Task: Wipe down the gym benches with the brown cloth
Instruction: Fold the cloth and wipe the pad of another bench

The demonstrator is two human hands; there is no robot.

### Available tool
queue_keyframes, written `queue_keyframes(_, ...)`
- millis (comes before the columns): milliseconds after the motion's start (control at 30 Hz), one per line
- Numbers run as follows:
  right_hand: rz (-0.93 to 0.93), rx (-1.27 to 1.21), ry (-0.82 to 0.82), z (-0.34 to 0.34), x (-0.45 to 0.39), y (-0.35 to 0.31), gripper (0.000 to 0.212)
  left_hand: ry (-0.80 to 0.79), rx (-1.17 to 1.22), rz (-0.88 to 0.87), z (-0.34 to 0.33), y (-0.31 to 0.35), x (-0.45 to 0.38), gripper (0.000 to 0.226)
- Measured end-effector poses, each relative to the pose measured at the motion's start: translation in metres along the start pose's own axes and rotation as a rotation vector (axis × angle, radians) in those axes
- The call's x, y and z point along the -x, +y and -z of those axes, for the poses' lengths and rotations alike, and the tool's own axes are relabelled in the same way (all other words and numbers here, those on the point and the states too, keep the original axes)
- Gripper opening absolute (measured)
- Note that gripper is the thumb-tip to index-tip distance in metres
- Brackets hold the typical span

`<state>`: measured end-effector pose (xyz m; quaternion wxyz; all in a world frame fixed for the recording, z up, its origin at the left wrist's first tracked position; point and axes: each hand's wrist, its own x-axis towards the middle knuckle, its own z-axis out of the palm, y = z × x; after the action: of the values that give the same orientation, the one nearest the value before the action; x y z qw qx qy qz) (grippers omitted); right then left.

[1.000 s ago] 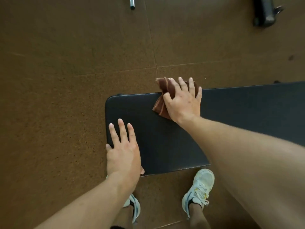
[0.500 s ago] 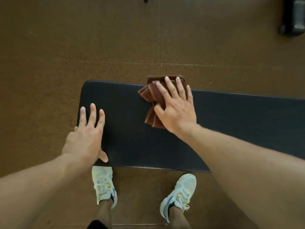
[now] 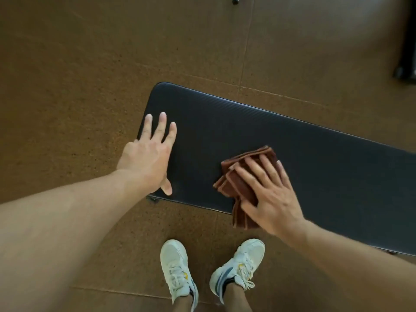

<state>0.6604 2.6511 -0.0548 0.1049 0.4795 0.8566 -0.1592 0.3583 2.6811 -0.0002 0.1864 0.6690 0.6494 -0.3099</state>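
Note:
A black padded gym bench (image 3: 225, 131) runs from the middle of the view off to the right. The folded brown cloth (image 3: 234, 188) lies at the bench's near edge, one end hanging over it. My right hand (image 3: 270, 194) lies flat on top of the cloth, fingers spread, pressing it onto the pad. At the bench's left end my left hand (image 3: 149, 158) rests flat with its fingers apart and nothing in it.
Brown speckled rubber floor tiles surround the bench. My two white sneakers (image 3: 177, 271) stand just in front of its near edge. A metal bar end (image 3: 236, 0) shows at the top, and a black piece of equipment (image 3: 407, 52) sits at the top right.
My right hand has dragged the cloth from the bench's far edge to its near edge. My left hand stays planted on the bench's left end.

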Motion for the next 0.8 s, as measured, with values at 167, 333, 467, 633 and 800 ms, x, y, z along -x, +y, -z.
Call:
queue_keyframes(167, -0.793, -0.371, 0.207, 0.029, -0.114, -0.059, 0.069, 0.174, 0.452, -0.03, -0.033, -0.02, 0.022, 0.146)
queue_keyframes(333, -0.437, -0.341, 0.181, 0.034, -0.165, -0.164, 0.07, 0.236, 1.006, 0.339, -0.133, -0.031, 0.093, 0.137)
queue_keyframes(467, 0.137, -0.127, 0.15, 0.008, -0.136, -0.206, 0.063, 0.223, 0.946, 0.395, -0.176, -0.036, 0.12, 0.131)
queue_keyframes(633, 0.145, -0.083, 0.081, -0.018, -0.033, -0.143, 0.067, 0.369, 0.812, 0.239, -0.117, -0.013, 0.095, 0.117)
queue_keyframes(800, -0.377, -0.172, 0.018, -0.022, 0.064, -0.036, 0.068, 0.326, 0.755, -0.058, -0.041, 0.063, 0.064, 0.104)
